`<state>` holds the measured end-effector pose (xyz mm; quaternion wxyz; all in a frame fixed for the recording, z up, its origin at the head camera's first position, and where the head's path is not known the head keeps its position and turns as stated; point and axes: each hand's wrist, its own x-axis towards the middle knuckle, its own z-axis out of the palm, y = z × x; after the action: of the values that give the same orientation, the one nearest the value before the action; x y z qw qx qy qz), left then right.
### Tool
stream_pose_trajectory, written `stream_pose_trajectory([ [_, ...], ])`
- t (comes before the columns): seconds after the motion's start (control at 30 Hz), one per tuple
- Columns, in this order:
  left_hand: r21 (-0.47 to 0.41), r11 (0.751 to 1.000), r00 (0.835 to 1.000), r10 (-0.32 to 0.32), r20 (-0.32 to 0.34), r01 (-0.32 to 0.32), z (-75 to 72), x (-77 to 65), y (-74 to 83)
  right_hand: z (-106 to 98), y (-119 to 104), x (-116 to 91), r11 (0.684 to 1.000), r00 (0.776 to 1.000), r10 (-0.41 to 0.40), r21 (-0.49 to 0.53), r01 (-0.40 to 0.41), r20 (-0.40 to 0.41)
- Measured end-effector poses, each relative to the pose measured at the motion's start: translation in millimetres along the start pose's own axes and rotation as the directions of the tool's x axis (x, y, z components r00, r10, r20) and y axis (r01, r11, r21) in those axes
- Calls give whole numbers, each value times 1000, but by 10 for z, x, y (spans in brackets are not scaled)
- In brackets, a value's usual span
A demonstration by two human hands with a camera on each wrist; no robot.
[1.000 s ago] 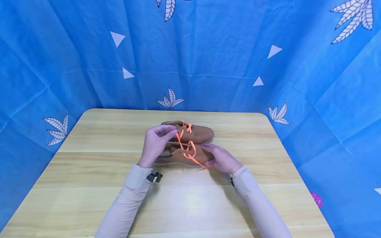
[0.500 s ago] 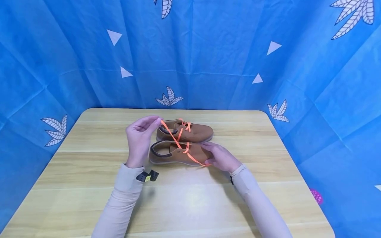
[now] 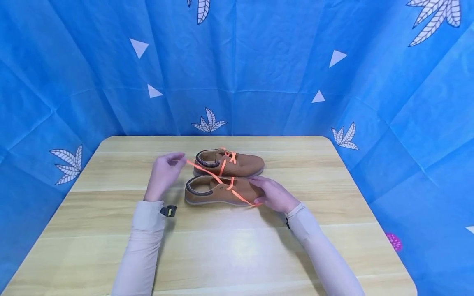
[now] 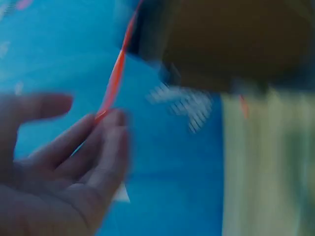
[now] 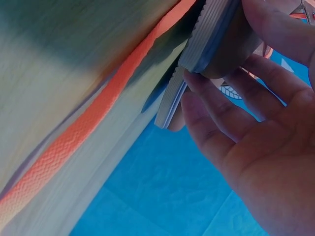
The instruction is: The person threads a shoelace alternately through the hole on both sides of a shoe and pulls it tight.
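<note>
Two tan shoes with orange laces stand side by side, toes to the right, in the head view. My right hand (image 3: 275,196) grips the toe of the near shoe (image 3: 214,196); the right wrist view shows its fingers along the sole edge (image 5: 204,42) and the thumb opposite. Left of the shoes is my left hand (image 3: 163,174), raised, by the end of an orange shoelace (image 3: 207,172) that stretches over the shoe opening. In the left wrist view the thumb stands apart from the fingers, and the lace (image 4: 116,78) reaches the fingertips. Its other end lies over the near shoe's side.
The far shoe (image 3: 249,163), its lace tied at the front, sits right behind the near one. Both are on a wood-grain table (image 3: 229,255). A blue patterned cloth (image 3: 274,61) rises behind and beside the table.
My left hand has pulled the lace leftward, then dropped a little; the loop at the near shoe's eyelets has drawn flat, and its thumb now stands off the lace. The right hand stays put.
</note>
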<state>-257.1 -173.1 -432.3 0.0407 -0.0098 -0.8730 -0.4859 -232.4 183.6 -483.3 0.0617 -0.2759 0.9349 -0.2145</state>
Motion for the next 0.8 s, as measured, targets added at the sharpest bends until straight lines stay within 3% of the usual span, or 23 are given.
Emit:
stream_pose_trajectory([
  [0.1, 172, 984, 982, -68, 179, 37, 10, 41, -180, 8, -8, 13, 1000, 1000, 9, 11, -9, 7],
  [0.23, 291, 956, 945, -116, 306, 23, 40, 36, -259, -9, -17, 56, 1000, 1000, 3, 28, -4, 21],
  [0.33, 369, 929, 942, -112, 318, -14, 26, -9, -204, -83, -51, 112, 999, 999, -40, 36, 39, 25],
  [0.4, 382, 923, 959, -63, 278, -50, 23, -46, -125, -154, -106, 173, 995, 997, -82, 53, 82, 4],
  [0.47, 375, 920, 978, 36, 207, -114, 51, -97, 2, -231, -193, 252, 987, 990, -140, 76, 142, -26],
  [0.53, 351, 910, 972, 173, 159, -219, 130, -162, 160, -296, -288, 345, 974, 975, -216, 61, 219, -52],
  [0.6, 344, 874, 938, 306, 163, -344, 254, -238, 322, -348, -382, 435, 955, 954, -295, 18, 296, -45],
  [0.7, 389, 762, 855, 460, 239, -519, 489, -356, 499, -388, -490, 543, 916, 921, -390, -99, 388, 3],
  [0.77, 432, 678, 803, 525, 282, -595, 642, -406, 544, -391, -538, 595, 896, 909, -417, -157, 416, 33],
  [0.8, 458, 643, 787, 544, 290, -614, 710, -425, 549, -388, -556, 613, 888, 906, -422, -179, 422, 43],
])
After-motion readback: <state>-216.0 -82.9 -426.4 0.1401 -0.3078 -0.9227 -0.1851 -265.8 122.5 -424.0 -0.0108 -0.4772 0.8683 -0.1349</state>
